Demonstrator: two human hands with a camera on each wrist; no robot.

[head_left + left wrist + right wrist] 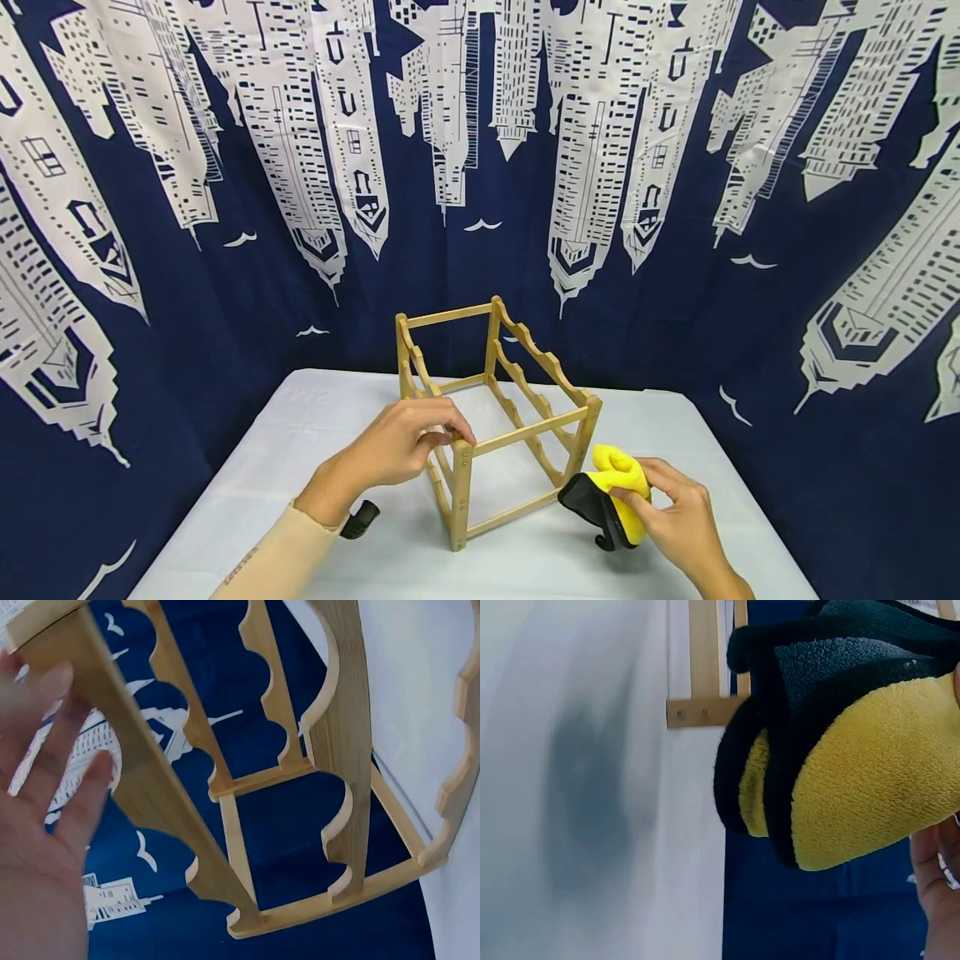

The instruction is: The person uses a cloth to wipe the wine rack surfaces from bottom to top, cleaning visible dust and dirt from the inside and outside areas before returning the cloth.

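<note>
A light wooden rack [525, 432] with scalloped rails stands on the table, turned at an angle. My left hand [408, 437] holds its near left top corner, thumb and fingers bent over the end of the rail. In the left wrist view, that hand [37, 825] lies alongside a scalloped rail [142, 772]. Close to the rack's near right post, my right hand [682, 512] pinches a bunched yellow cloth [626, 483] with a dark grey reverse and black edging. The right wrist view shows the folded cloth [877, 772] hanging over the table, hiding most of the fingers.
A white cover lies over the table [300, 450]. Behind and around it hangs a navy curtain [465, 258] printed with white buildings. A small black object [360, 519] shows beside my left wrist.
</note>
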